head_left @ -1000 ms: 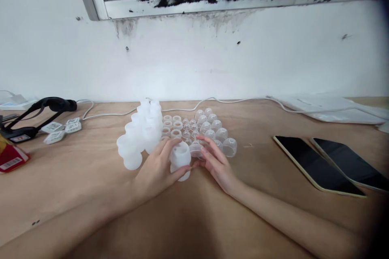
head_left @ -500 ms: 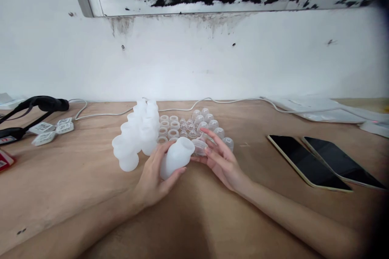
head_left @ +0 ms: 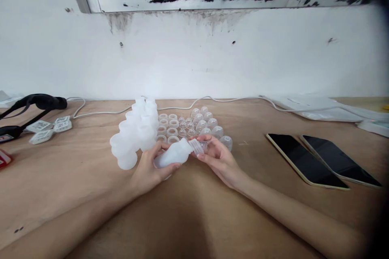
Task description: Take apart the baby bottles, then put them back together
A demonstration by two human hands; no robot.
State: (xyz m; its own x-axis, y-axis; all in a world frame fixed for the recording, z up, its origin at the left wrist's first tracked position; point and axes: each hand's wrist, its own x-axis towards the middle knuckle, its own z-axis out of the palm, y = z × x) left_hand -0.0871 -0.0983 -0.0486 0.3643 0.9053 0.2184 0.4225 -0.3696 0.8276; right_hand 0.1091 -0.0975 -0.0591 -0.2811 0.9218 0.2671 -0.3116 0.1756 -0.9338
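Observation:
My left hand [head_left: 152, 166] is wrapped round a frosted white bottle [head_left: 174, 154], which lies tilted with its neck to the right. My right hand [head_left: 221, 159] pinches a clear ribbed collar with a nipple [head_left: 197, 146], its open end at the bottle's mouth. Whether the two touch is hard to tell. Left of my hands stand several white bottles [head_left: 142, 123] in a cluster. Behind my hands are rows of translucent rings [head_left: 172, 131], small clear nipples [head_left: 182, 132] and clear domed caps [head_left: 216, 131].
Two dark-screened phones [head_left: 306, 162] lie at the right. A white cable [head_left: 240, 98] runs along the wall side, near a plastic bag [head_left: 313, 109]. At the left are black straps [head_left: 45, 102] and small white packets [head_left: 41, 136].
The bottle has tipped lower, its neck now facing right towards the collar. My right hand has turned the collar to face the bottle, and its fingers have closed in.

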